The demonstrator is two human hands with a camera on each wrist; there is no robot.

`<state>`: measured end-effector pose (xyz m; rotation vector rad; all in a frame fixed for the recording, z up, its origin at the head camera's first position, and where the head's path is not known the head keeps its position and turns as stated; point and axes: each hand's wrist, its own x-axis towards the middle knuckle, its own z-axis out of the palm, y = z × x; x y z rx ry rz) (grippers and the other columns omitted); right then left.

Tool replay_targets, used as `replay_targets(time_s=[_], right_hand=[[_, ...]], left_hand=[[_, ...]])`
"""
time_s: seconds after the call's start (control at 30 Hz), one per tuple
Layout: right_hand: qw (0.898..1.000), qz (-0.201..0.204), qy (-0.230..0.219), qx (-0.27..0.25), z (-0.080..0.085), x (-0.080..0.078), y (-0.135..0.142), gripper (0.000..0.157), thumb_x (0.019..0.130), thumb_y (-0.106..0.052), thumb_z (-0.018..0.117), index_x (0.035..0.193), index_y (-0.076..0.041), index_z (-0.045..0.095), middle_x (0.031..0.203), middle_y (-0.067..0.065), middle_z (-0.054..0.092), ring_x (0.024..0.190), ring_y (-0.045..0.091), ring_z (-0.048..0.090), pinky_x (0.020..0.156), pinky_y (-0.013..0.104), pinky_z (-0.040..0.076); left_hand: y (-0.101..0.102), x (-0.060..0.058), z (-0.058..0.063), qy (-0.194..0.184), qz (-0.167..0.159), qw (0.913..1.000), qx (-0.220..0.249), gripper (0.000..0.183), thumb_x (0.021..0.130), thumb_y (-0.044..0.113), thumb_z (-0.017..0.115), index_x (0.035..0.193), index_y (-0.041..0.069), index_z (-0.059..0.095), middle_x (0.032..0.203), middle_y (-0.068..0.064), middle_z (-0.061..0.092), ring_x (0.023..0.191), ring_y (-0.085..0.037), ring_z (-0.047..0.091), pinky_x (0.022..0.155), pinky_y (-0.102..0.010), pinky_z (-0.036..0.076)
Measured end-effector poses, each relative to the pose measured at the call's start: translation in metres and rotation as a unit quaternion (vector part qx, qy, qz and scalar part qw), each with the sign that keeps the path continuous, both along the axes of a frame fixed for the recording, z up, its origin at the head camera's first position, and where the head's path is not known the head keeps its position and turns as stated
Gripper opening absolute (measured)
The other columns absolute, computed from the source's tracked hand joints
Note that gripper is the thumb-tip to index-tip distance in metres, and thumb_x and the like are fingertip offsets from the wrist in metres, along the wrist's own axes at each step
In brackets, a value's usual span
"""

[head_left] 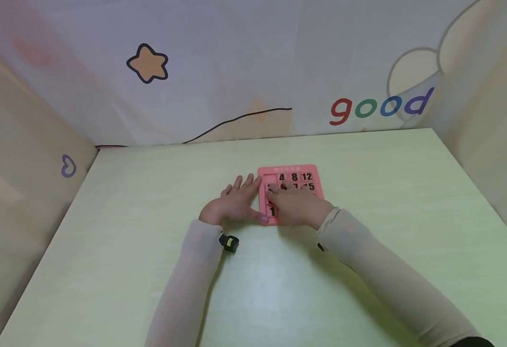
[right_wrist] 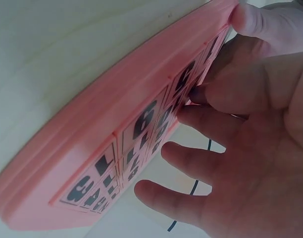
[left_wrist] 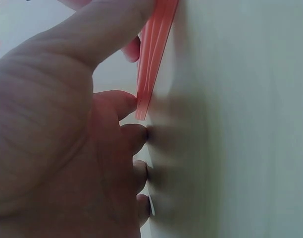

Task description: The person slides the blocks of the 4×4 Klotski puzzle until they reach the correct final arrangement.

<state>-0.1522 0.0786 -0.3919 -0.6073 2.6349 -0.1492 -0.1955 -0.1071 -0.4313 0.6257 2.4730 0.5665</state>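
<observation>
A pink number sliding puzzle (head_left: 311, 168) lies flat on the table, its tiles printed with black numbers such as 4, 8 and 12. At its left side my left hand (head_left: 236, 205) has its fingers spread, the index fingertip at the left edge and the thumb on the near-left corner. My right hand (head_left: 300, 206) reaches over the tiles from the right, fingers extended. In the right wrist view its thumb and index fingertips (right_wrist: 188, 115) touch the tiles close together, near the left columns. The hand covers several middle and near tiles. A pink slot shows at the top left.
The pale green table (head_left: 127, 270) spreads around the puzzle. Behind it stands a printed backdrop (head_left: 236, 58) with a star and the word "good", and more printed panels rise at both sides. A dark strap device (head_left: 229, 243) sits at the left wrist.
</observation>
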Motion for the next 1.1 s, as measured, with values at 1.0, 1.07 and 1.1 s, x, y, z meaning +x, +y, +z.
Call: replay_targets(time_s=[1.0, 1.07, 1.1], right_hand=[[0.998, -0.055, -0.017, -0.030, -0.003, -0.021, -0.002, 0.058, 0.104, -0.018, 0.046, 0.160, -0.016, 0.031, 0.166, 0.007, 0.020, 0.152, 0.037, 0.010, 0.117, 0.061, 0.017], [0.999, -0.041, -0.012, -0.027, -0.003, -0.019, -0.001, 0.057, 0.104, -0.019, 0.046, 0.159, -0.015, 0.033, 0.166, 0.009, 0.020, 0.152, 0.039, 0.010, 0.116, 0.061, 0.018], [0.999, -0.036, -0.010, -0.025, -0.004, -0.017, 0.000, 0.056, 0.105, -0.019, 0.046, 0.159, -0.015, 0.033, 0.166, 0.009, 0.020, 0.152, 0.039, 0.010, 0.116, 0.061, 0.018]], left_hand=[[-0.001, 0.001, 0.003, 0.004, -0.010, 0.9999, -0.005, 0.116, 0.084, 0.057, 0.076, 0.164, 0.022, 0.000, 0.169, -0.005, -0.008, 0.152, -0.031, -0.016, 0.121, -0.051, -0.003], [-0.001, 0.001, 0.003, 0.005, -0.010, 0.9999, -0.004, 0.116, 0.084, 0.057, 0.076, 0.164, 0.022, 0.000, 0.169, -0.005, -0.008, 0.152, -0.032, -0.015, 0.121, -0.051, -0.003], [-0.001, 0.001, 0.004, 0.005, -0.010, 0.9999, -0.005, 0.116, 0.084, 0.057, 0.076, 0.164, 0.022, 0.000, 0.169, -0.005, -0.008, 0.152, -0.032, -0.015, 0.121, -0.052, -0.002]])
